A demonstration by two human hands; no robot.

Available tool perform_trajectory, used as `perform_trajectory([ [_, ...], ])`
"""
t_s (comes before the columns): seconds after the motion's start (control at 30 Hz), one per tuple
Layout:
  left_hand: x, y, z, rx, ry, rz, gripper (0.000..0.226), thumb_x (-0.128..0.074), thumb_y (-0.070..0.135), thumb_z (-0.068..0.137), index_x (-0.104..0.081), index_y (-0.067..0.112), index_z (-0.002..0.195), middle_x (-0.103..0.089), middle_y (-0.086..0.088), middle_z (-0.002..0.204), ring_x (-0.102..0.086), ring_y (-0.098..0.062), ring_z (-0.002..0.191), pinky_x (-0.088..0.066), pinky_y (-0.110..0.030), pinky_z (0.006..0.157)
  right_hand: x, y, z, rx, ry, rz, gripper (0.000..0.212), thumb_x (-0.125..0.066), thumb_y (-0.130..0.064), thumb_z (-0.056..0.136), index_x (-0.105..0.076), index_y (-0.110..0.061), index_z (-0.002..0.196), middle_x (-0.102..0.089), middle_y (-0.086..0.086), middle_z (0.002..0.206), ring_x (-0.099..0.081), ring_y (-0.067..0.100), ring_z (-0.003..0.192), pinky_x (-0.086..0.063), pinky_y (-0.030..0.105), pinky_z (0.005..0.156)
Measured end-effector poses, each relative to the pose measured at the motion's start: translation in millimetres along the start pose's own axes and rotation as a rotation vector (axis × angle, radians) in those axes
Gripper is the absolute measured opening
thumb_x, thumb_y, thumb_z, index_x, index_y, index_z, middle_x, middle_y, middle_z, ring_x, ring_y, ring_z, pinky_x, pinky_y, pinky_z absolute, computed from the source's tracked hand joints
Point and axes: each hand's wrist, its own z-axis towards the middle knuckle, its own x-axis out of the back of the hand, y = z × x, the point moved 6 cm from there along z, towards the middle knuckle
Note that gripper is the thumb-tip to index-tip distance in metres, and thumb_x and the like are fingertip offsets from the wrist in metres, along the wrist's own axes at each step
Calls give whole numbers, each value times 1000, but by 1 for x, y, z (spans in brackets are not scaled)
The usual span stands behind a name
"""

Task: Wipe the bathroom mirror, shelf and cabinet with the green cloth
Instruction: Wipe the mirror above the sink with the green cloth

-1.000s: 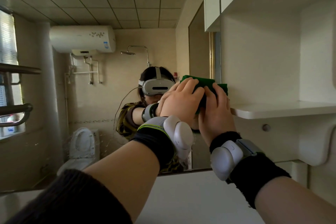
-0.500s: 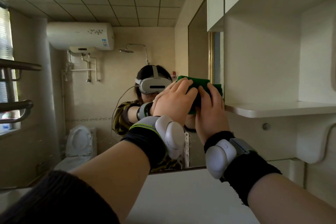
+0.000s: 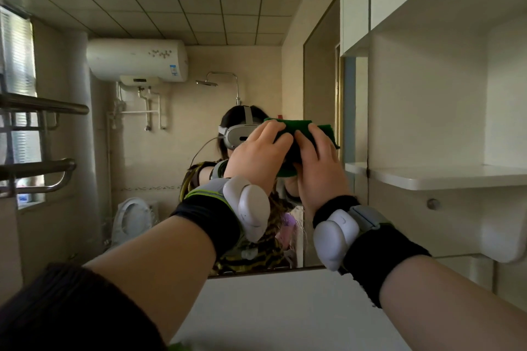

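We press the green cloth (image 3: 293, 126) against the mirror (image 3: 176, 151) near its right edge, just left of the shelf (image 3: 445, 177), with our left hand (image 3: 256, 155) and right hand (image 3: 320, 168) both laid flat over it.

Arms outstretched, left grip (image 3: 256, 152) and right grip (image 3: 318, 162) side by side, fingers flat.
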Motion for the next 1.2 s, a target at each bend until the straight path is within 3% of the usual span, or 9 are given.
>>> perform_trajectory([
  [0.13,5,-6,3,31,39,-18,32,-52,10,92,-53,10,124,-40,-5,137,-34,-20,129,-51,-37,82,2,-5,8,18,13,9,61,-62,-8,82,-38,-7,137,-32,18,145,-34,40,131,-38,47,99],
  [0.37,2,-7,2,36,66,-19,32,-53,8,91,-54,10,123,-41,-5,137,-34,-22,130,-51,-38,83,0,-6,3,-3,45,-5,60,-63,-9,82,-40,-8,137,-34,18,143,-35,40,129,-35,45,101],
  [0.77,0,-16,-22,2,60,-40,31,-55,10,91,-56,7,121,-44,-9,137,-35,-25,132,-48,-43,91,-6,-23,-19,-24,87,-41,61,-76,-7,69,-53,-5,126,-51,21,130,-53,43,113,-48,48,85],
  [0.93,5,-21,-32,-34,78,-29,29,-62,3,84,-61,3,113,-51,-15,129,-44,-32,126,-51,-42,81,-14,-29,-25,-52,22,-2,62,-72,-8,73,-48,-7,130,-45,19,135,-46,42,120,-47,47,88],
  [1.07,5,-26,-30,-65,27,-17,33,-60,7,85,-57,7,118,-46,-12,132,-38,-29,129,-50,-42,86,-21,-31,-23,-87,-65,47,58,-62,-12,83,-39,-11,137,-31,15,145,-28,37,133,-42,47,96],
  [1.2,12,-36,-29,-48,33,-5,31,-60,5,84,-57,7,115,-45,-11,131,-41,-29,124,-52,-46,82,-20,-38,-12,-48,-77,52,59,-59,-11,85,-36,-12,139,-26,13,147,-23,35,136,-40,44,99],
])
